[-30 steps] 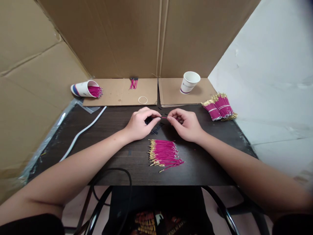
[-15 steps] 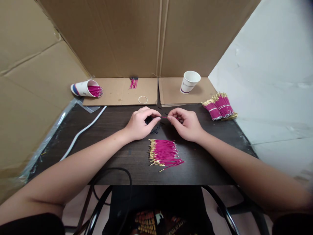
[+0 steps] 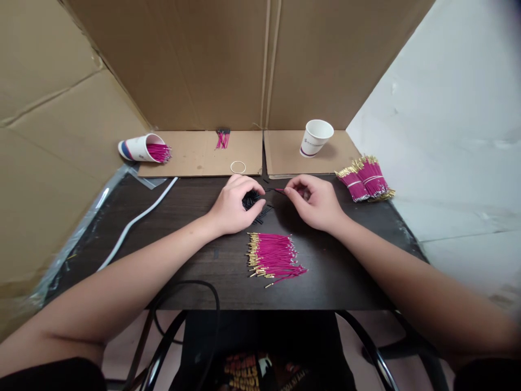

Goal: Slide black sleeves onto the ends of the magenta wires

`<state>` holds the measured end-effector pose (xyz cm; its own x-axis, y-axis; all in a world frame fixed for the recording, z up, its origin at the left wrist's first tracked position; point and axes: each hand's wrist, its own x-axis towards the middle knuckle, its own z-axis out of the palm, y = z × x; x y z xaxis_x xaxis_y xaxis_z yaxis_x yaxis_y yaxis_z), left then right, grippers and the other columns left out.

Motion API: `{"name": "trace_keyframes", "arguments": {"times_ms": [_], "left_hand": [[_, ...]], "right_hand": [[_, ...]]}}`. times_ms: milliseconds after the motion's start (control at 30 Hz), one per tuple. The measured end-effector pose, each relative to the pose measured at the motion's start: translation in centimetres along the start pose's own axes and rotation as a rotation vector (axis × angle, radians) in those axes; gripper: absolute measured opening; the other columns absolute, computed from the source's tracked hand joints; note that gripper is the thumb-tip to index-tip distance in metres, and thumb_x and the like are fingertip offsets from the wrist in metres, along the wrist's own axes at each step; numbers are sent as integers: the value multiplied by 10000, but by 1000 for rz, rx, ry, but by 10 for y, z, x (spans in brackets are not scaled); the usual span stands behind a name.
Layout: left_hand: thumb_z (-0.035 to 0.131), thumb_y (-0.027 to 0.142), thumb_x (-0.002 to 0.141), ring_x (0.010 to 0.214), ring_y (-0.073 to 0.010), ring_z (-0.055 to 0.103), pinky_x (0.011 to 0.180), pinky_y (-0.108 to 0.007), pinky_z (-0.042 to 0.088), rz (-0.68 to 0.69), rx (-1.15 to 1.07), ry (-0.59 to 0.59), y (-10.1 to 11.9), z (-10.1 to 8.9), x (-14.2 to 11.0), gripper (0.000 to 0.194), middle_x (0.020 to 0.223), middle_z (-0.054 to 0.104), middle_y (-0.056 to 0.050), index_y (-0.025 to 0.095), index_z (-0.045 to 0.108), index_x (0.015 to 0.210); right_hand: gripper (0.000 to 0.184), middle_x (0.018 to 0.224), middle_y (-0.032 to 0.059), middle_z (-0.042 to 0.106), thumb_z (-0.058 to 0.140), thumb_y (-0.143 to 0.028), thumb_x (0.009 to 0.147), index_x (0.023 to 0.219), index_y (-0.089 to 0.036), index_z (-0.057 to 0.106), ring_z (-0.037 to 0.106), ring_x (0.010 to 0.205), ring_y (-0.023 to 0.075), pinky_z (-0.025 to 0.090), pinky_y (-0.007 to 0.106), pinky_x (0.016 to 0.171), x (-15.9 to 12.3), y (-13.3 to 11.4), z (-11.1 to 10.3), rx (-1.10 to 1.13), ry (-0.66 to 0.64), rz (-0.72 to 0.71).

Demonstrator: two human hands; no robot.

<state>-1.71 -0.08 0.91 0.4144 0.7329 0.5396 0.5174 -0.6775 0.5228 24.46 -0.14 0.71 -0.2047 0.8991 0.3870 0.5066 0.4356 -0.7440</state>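
Between the thumb and fingers of my right hand [image 3: 315,201] is a thin magenta wire [image 3: 280,190]; its left end looks black, like the small sleeves nearby. More magenta shows inside the curled fingers, partly hidden. My left hand [image 3: 238,203] is open, thumb and index finger apart, beside a pile of short black sleeves [image 3: 252,200] that it partly covers. Nearer to me lies a row of magenta wires [image 3: 277,252] with gold tips on the left and silvery tips on the right.
A tipped paper cup [image 3: 136,148] holds more wires at the left; an upright paper cup [image 3: 315,138] stands at the back right. Banded wire bundles [image 3: 366,179] lie at the right edge. A few black-ended wires [image 3: 222,139] and a rubber band [image 3: 238,167] rest on cardboard.
My left thumb and index finger have parted and come off the wire's end. My right hand still holds the wire, whose left end now shows black.
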Motion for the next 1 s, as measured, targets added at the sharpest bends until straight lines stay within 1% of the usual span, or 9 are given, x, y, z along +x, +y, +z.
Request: {"name": "trace_keyframes", "arguments": {"times_ms": [133,300,467,600,833,1000], "left_hand": [[788,233,971,1128,-299,702,1089,-537,570,-5,9,-12,-3,1,-1,75,1118,792,-83,212,754,1034],[831,251,959,1169,-312,671,1107,-546,559,-7,0,-51,-4,2,-3,71,1166,770,-94,221,799,1016],[877,288,934,1220,-335,648,1125,-579,527,-6,14,-109,-3,1,-3,88,1201,760,-99,230,812,946],[904,290,911,1239,-338,639,1132,-591,513,-4,21,-134,-5,2,-4,108,1218,760,-97,232,817,938],[868,259,924,1212,-325,654,1137,-592,494,1,19,-140,-8,4,-5,58,1195,779,-79,235,830,887],[817,243,951,1216,-313,656,1139,-569,491,-15,41,-141,-6,4,-4,74,1193,797,-74,229,839,881]], "right_hand": [[147,860,68,752,702,-315,1014,902,-222,726,649,758,225,517,375,743,7,12,-4,-133,44,-44],[114,838,67,746,689,-240,979,868,-220,708,663,778,238,496,387,761,10,22,-5,-226,3,-53],[104,845,66,745,684,-203,968,865,-216,694,662,787,238,477,379,749,10,23,-5,-254,-54,-70],[104,860,70,737,685,-190,966,865,-215,681,657,793,239,469,378,746,9,23,-5,-275,-88,-90],[99,880,71,727,674,-165,955,869,-212,667,659,820,244,468,374,772,8,23,-6,-313,-107,-100],[95,868,63,715,674,-147,931,858,-207,666,652,821,241,463,363,779,9,22,-6,-336,-128,-84]]}}
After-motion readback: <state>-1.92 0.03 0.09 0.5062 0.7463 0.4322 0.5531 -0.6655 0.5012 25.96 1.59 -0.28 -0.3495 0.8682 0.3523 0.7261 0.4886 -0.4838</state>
